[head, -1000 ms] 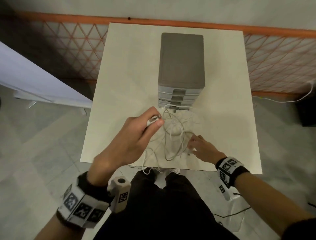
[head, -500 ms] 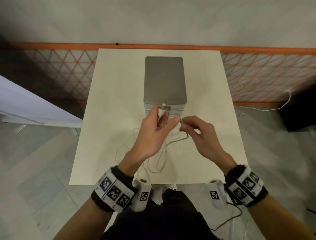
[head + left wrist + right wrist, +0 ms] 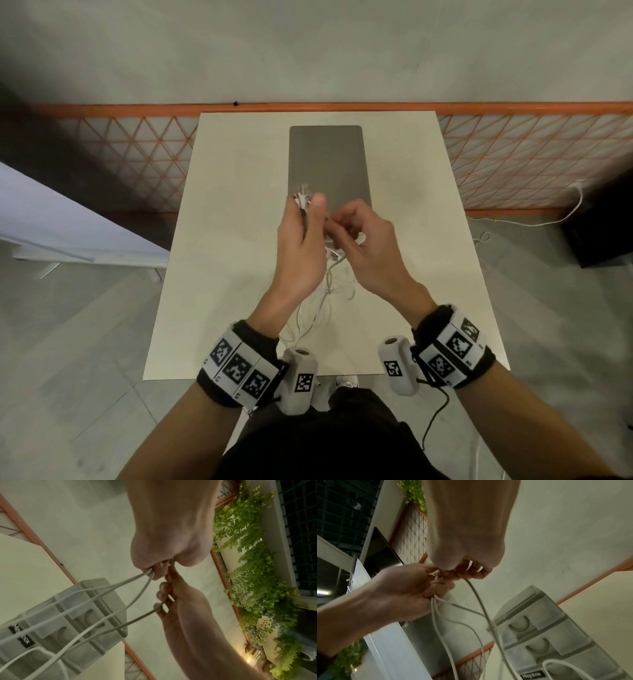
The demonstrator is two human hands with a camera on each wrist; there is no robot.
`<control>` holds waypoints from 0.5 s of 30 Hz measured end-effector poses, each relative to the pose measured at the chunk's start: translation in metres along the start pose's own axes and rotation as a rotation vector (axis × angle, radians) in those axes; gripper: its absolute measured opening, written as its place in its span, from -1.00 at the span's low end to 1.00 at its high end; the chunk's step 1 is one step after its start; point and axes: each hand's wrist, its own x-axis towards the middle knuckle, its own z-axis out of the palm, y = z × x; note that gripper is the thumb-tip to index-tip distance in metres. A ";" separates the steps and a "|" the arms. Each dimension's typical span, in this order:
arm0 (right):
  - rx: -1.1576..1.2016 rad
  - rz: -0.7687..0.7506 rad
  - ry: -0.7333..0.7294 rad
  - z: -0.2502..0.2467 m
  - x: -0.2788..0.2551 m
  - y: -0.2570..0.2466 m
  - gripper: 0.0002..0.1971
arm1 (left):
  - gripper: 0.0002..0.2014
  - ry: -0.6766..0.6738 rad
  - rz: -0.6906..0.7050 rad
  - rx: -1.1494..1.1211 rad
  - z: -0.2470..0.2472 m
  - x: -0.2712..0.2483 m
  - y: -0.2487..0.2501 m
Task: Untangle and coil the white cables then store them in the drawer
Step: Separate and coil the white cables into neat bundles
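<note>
Currently L hand (image 3: 301, 246) grips bunched white cables (image 3: 318, 301) above counter (image 3: 212, 240), near drawer unit (image 3: 329, 161); R hand (image 3: 363, 253) pinches one strand. Risk: pulling w/ strands crossed likely tightens knot.

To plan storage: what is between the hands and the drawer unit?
Only loose strands of white cables hang there, before the closed drawer unit, in both wrist views.
</note>
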 end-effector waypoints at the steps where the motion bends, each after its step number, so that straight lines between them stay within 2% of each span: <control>1: -0.042 -0.009 -0.040 0.002 -0.001 0.003 -0.88 | -0.76 0.028 0.012 -0.013 -0.003 0.002 0.001; 3: -0.101 -0.022 -0.099 0.005 -0.004 0.009 -0.84 | -0.72 0.072 0.042 -0.014 -0.010 0.006 0.003; 9: -0.086 0.012 -0.257 0.021 -0.016 0.020 -0.87 | -0.65 0.205 0.109 0.017 -0.028 0.005 0.007; 15: -0.164 0.099 -0.368 0.024 -0.031 0.060 -0.82 | -0.64 0.364 0.216 0.004 -0.058 0.011 0.031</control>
